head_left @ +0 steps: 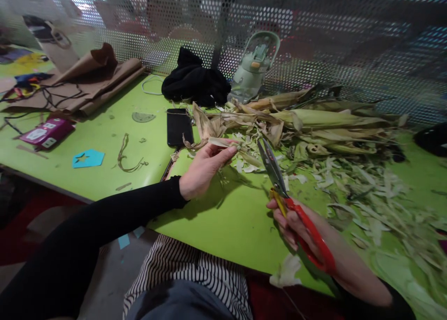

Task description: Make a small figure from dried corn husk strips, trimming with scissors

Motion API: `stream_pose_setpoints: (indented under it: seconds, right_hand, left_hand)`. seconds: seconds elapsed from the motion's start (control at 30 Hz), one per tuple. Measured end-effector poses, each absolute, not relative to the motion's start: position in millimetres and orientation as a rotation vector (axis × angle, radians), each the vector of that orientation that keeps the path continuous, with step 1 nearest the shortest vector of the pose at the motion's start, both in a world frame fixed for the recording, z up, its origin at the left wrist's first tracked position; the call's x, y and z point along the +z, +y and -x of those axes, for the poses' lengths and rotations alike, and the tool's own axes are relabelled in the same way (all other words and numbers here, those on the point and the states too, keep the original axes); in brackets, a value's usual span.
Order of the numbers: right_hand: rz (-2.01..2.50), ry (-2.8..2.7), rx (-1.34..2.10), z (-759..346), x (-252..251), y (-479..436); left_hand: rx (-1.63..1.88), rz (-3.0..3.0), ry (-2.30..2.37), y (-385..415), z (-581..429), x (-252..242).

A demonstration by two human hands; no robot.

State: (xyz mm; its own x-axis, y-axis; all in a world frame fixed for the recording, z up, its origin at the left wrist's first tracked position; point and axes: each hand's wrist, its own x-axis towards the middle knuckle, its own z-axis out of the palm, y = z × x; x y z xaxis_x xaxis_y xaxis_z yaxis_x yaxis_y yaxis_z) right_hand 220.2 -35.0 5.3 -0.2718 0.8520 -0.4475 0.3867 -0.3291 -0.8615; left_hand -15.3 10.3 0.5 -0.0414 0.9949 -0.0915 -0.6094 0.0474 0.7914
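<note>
My left hand (209, 165) pinches a small piece of corn husk (219, 143) between thumb and fingers, over the green table (213, 227). To its right, my right hand (300, 224) holds scissors (316, 241) with red handles, their blades pointing up and away from me and slightly parted. A small yellow thing (278, 201) sits by the fingers of that hand near the scissors' pivot. The blades are apart from the husk piece. Behind both hands lies a pile of dry corn husks (324, 119), with cut scraps (377, 189) spread to the right.
A black phone (179, 128), black cloth (195, 80) and a pale green bottle (250, 73) stand or lie behind my left hand. Further left are brown paper (101, 85), a purple box (47, 133), a blue paper piece (88, 158) and twisted string (122, 156). A perforated screen (314, 45) rises behind.
</note>
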Motion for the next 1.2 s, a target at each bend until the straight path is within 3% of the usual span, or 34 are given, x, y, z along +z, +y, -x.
stream_pose_setpoints:
  seconds: [0.73,1.2]
  right_hand:
    - [1.492,-1.459,1.727,-180.4,21.5,-41.5]
    - [1.464,-1.655,1.613,-170.6,20.9,-43.6]
  left_hand:
    - [1.598,-0.903,0.784,9.9,23.8,6.4]
    - [1.495,-0.669,0.721,9.3,23.6,10.4]
